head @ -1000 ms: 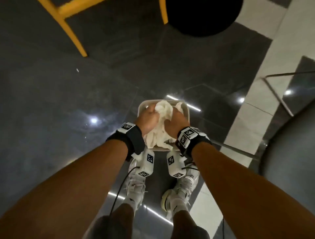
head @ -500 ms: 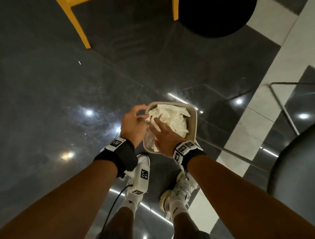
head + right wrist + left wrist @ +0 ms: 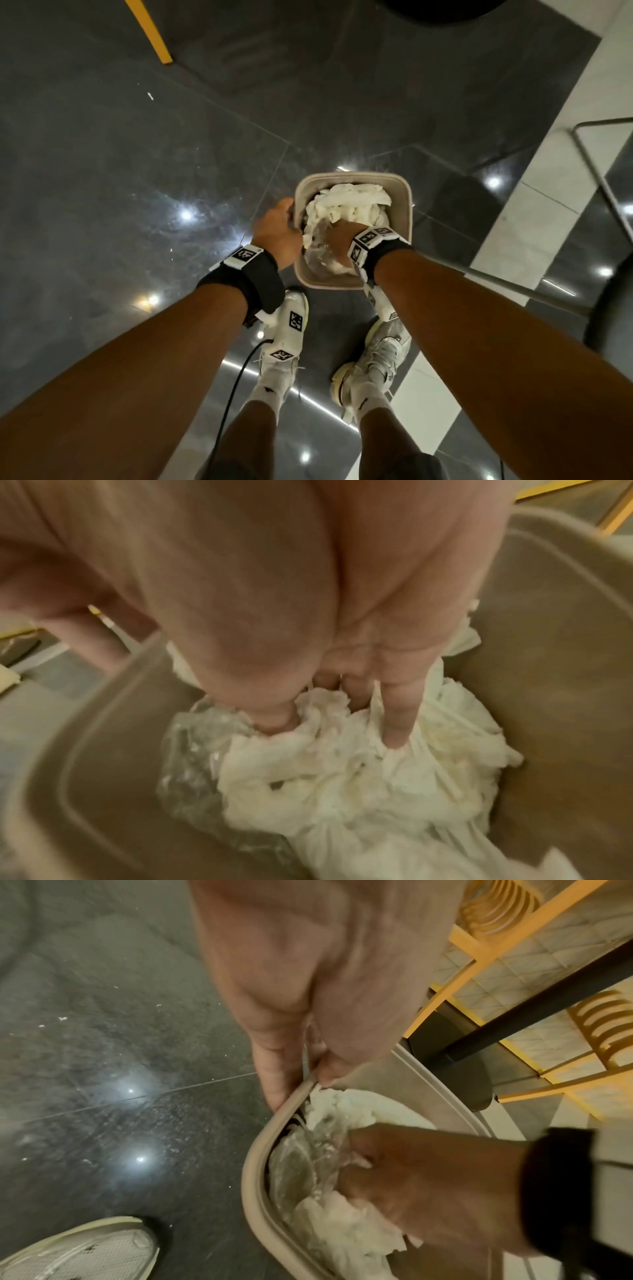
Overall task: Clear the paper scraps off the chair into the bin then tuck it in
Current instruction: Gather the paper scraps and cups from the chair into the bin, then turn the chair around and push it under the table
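Note:
A beige square bin (image 3: pixel 407 205) stands on the dark floor in front of my feet, holding crumpled white paper scraps (image 3: pixel 349 202) and some clear plastic film (image 3: pixel 195 737). My left hand (image 3: pixel 289 221) grips the bin's left rim (image 3: pixel 263 1145), thumb outside and fingers inside. My right hand (image 3: pixel 334 234) is down inside the bin, its straight fingers (image 3: pixel 397 723) pressing into the paper (image 3: pixel 359 777). The dark chair (image 3: pixel 616 308) shows only as a sliver at the right edge.
A thin metal frame (image 3: pixel 513 287) runs along the floor right of the bin toward the dark chair. A yellow chair leg (image 3: pixel 150 34) and a black round table base (image 3: pixel 438 10) are ahead. My two white shoes (image 3: pixel 284 342) stand just behind the bin.
My left hand came off the paper and took hold of the bin's left rim. My right hand pushed deeper, and the paper sank below the rim.

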